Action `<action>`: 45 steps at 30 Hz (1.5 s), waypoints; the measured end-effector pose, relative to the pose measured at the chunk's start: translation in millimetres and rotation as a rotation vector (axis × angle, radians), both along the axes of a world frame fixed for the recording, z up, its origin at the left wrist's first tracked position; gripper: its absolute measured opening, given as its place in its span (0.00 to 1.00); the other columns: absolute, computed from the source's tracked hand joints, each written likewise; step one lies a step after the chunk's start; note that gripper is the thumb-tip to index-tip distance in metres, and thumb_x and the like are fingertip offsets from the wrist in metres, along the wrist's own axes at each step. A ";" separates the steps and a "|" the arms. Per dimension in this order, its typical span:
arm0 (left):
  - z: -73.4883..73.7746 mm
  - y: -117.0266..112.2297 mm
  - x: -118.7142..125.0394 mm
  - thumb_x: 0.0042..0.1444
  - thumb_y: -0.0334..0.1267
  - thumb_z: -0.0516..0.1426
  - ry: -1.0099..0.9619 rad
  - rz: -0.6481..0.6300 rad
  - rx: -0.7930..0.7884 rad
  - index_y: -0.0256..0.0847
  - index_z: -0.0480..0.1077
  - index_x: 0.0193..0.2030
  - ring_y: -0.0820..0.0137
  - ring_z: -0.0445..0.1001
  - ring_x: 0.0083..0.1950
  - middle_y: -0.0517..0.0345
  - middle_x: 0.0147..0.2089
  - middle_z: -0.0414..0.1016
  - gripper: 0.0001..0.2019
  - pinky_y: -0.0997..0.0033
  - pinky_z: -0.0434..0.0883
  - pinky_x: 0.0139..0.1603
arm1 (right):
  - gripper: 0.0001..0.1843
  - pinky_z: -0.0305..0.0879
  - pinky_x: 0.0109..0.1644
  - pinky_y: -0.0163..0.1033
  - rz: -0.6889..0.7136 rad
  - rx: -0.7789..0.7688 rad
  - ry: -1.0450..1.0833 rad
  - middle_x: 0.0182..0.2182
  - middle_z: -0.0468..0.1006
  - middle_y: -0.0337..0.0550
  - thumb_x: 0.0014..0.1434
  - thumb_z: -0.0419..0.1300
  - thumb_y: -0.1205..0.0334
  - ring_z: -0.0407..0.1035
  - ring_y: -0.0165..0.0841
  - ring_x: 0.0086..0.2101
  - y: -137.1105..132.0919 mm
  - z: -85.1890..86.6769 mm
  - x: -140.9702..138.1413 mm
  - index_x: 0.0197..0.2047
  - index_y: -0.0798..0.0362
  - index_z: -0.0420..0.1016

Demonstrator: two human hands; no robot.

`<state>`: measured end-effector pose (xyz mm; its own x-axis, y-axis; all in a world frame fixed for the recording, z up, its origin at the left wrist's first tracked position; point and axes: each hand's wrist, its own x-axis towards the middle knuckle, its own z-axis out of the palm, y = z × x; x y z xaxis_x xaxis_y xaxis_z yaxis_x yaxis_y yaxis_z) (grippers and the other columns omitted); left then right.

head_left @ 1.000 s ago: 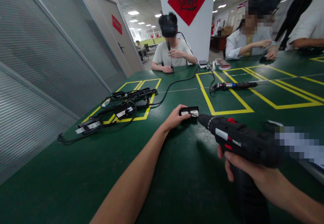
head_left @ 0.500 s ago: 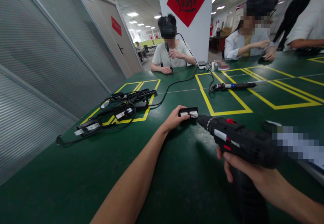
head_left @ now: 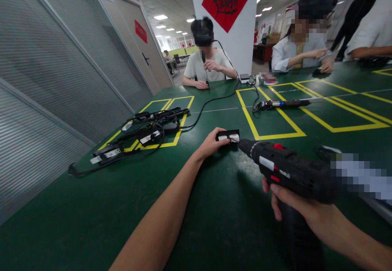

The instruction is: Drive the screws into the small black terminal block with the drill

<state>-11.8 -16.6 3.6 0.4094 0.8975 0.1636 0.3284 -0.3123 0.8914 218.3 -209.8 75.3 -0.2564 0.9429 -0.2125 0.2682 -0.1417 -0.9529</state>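
Note:
My left hand (head_left: pixel 210 143) reaches out over the green table (head_left: pixel 122 205) and grips the left end of a small black box with white labels (head_left: pixel 230 135), holding it flat on the surface. My right hand (head_left: pixel 301 209) is wrapped round the grip of a black cordless drill with red details (head_left: pixel 290 169). The drill's nose points left and its tip touches the box's right end.
A tangle of black adapters and cables (head_left: pixel 143 134) lies in a yellow-taped square at the left. A pen-like tool with a cable (head_left: pixel 283 104) lies in another yellow square. Across the table sit a person in a headset (head_left: pixel 206 58) and another in white (head_left: pixel 301 44). A glass partition (head_left: pixel 55 66) runs along the left.
The drill's tip has crept slightly left onto the box's end. My left hand keeps the box where it was.

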 end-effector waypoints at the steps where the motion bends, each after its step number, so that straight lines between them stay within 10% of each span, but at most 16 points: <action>1: 0.2 -0.1 0.0 0.48 0.44 0.59 -0.001 -0.001 -0.001 0.39 0.62 0.49 0.69 0.70 0.39 0.56 0.42 0.71 0.22 0.71 0.67 0.39 | 0.15 0.60 0.36 0.41 0.007 -0.007 -0.012 0.20 0.72 0.37 0.61 0.49 0.50 0.67 0.33 0.26 0.1 0.3 0.2 0.37 0.51 0.69; 45: 2.3 -1.0 0.9 0.47 0.44 0.59 0.005 0.009 -0.009 0.39 0.62 0.49 0.69 0.70 0.39 0.55 0.42 0.71 0.22 0.70 0.67 0.39 | 0.14 0.59 0.38 0.42 0.004 -0.015 -0.003 0.21 0.72 0.37 0.62 0.48 0.52 0.67 0.34 0.28 0.6 6.4 -1.7 0.37 0.51 0.69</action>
<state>-10.9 -17.6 5.8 0.4021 0.9027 0.1534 0.3360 -0.3013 0.8924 216.6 -209.2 81.8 -0.2596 0.9385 -0.2276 0.2719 -0.1551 -0.9497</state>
